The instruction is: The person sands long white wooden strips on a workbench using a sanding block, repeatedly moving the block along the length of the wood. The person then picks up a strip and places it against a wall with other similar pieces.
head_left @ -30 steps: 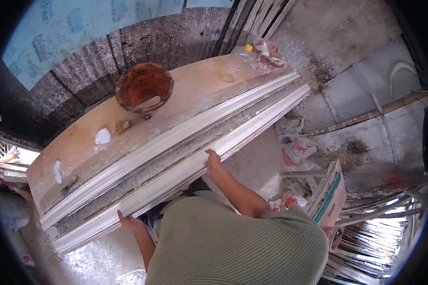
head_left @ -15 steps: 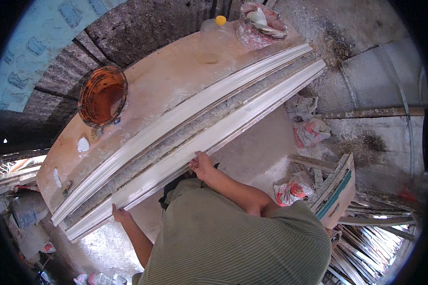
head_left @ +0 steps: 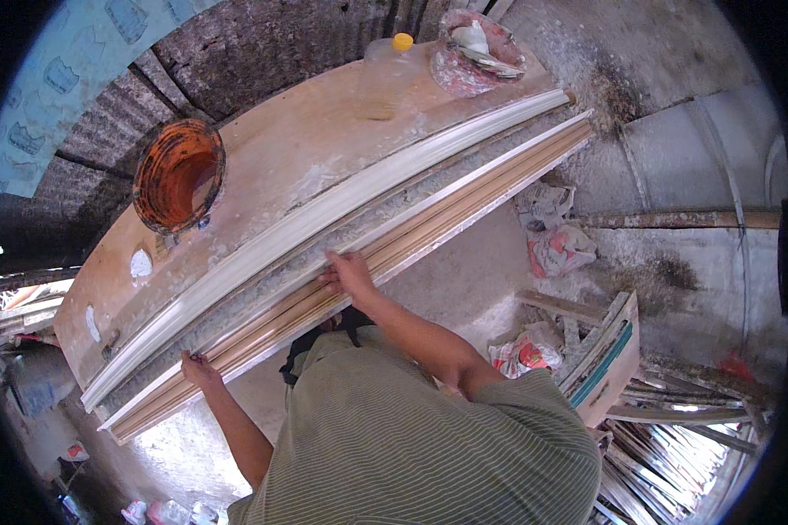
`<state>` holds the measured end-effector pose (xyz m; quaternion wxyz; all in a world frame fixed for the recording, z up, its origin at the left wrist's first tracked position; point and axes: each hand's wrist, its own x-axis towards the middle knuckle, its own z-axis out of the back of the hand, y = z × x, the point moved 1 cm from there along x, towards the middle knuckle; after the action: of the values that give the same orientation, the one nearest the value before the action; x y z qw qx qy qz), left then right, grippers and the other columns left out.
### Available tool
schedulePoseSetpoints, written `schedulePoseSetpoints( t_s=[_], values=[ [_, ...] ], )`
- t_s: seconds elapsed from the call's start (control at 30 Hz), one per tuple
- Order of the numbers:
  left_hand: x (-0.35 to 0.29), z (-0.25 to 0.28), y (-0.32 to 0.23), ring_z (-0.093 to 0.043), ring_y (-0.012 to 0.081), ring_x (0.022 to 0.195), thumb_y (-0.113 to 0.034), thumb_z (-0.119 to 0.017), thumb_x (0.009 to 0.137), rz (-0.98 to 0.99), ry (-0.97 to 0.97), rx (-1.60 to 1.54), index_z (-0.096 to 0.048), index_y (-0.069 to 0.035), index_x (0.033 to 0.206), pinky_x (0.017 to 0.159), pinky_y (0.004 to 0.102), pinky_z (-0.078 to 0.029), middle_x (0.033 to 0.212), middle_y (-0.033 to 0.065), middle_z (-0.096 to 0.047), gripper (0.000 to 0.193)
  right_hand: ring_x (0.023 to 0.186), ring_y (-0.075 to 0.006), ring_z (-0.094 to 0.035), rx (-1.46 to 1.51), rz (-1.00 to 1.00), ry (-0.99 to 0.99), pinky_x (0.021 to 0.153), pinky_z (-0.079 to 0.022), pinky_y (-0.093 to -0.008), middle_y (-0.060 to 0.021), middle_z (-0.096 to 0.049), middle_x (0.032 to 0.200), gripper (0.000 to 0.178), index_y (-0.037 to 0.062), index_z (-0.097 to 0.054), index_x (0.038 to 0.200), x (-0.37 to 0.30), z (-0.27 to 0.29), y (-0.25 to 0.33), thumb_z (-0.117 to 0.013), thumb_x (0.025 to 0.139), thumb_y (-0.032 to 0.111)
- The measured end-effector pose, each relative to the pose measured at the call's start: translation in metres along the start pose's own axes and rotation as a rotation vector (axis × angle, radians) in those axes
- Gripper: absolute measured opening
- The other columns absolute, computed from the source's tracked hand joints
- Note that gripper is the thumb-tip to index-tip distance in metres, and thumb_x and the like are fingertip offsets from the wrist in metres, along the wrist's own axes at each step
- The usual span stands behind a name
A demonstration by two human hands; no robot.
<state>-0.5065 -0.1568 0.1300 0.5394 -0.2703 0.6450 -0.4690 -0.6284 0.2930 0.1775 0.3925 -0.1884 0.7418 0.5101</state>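
Note:
A long molding strip (head_left: 464, 213) lies along the near edge of the bench, its brown grooved face turned up and a white edge along its far side. Toward its left end, my left hand (head_left: 203, 371) pinches the strip, fingers closed at the far edge. My right hand (head_left: 350, 275) grips it near the middle, with the fingers curled over the far edge. Beyond it, a second molding strip (head_left: 411, 163), white and ridged, lies roughly parallel. A grey, crusted band of bench shows between the two strips.
On the brown bench top (head_left: 297, 144) stand an orange-lined bucket (head_left: 184, 179), a clear jug with a yellow cap (head_left: 402, 42) and a plaster-crusted bucket (head_left: 472, 66). White lumps (head_left: 141, 263) lie at left. Crumpled bags (head_left: 562, 249) and a wooden frame (head_left: 599, 350) are at right.
The near strip has turned over in my hands: its white face was up, now its brown face is. Both hands have shifted slightly left, the right one also farther over the strip.

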Motion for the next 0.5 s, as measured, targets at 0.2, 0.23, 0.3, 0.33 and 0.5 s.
schedulePoseSetpoints(
  t_s=[0.2, 0.23, 0.3, 0.33, 0.5],
  values=[
    [0.003, 0.018, 0.004, -0.054, 0.0199, 0.066, -0.026, -0.066, 0.092, 0.038, 0.022, 0.079, -0.057, -0.005, 0.086, 0.063, 0.0344, -0.049, 0.070, 0.0065, -0.054, 0.023, 0.086, -0.0286, -0.068, -0.158, 0.343, -0.543, 0.070, -0.054, -0.0382, -0.0158, -0.067, 0.090, 0.063, -0.0050, -0.059, 0.109, 0.058, 0.165, 0.066, -0.063, 0.093, 0.056],
    [0.002, 0.021, 0.004, -0.055, 0.0204, 0.067, -0.026, -0.068, 0.092, 0.040, 0.031, 0.065, -0.057, -0.005, 0.085, 0.064, 0.0347, -0.049, 0.068, 0.0066, -0.053, 0.025, 0.091, -0.0311, -0.068, -0.191, 0.377, -0.676, 0.076, -0.053, -0.0405, -0.0177, -0.068, 0.093, 0.066, -0.0055, -0.062, 0.108, 0.073, 0.196, 0.086, -0.060, 0.093, 0.058],
    [-0.001, 0.023, 0.007, -0.055, 0.0199, 0.066, -0.024, -0.068, 0.091, 0.018, 0.042, 0.017, -0.056, -0.005, 0.081, 0.063, 0.0354, -0.049, 0.065, 0.0064, -0.052, 0.024, 0.052, -0.0205, -0.054, -0.393, 0.455, -0.837, 0.056, -0.045, -0.0360, -0.0073, -0.057, 0.061, 0.062, 0.0054, -0.057, 0.064, 0.102, 0.240, 0.127, -0.054, 0.097, 0.058],
    [-0.001, 0.023, 0.008, -0.055, 0.0198, 0.067, -0.023, -0.068, 0.091, 0.020, 0.054, 0.019, -0.057, -0.004, 0.082, 0.064, 0.0354, -0.049, 0.066, 0.0069, -0.053, 0.024, 0.054, -0.0228, -0.057, -0.454, 0.456, -0.765, 0.058, -0.047, -0.0375, -0.0098, -0.058, 0.062, 0.062, 0.0039, -0.059, 0.064, 0.113, 0.255, 0.145, -0.054, 0.096, 0.056],
    [0.001, 0.030, 0.009, -0.055, 0.0196, 0.068, -0.021, -0.070, 0.089, 0.024, 0.085, -0.021, -0.060, -0.002, 0.086, 0.066, 0.0360, -0.050, 0.069, 0.0093, -0.056, 0.022, 0.097, -0.0466, -0.066, -0.957, 0.388, -0.737, 0.094, -0.049, -0.0520, -0.0309, -0.069, 0.099, 0.056, -0.0110, -0.067, 0.101, 0.122, 0.273, 0.184, -0.051, 0.096, 0.042]
  ],
)
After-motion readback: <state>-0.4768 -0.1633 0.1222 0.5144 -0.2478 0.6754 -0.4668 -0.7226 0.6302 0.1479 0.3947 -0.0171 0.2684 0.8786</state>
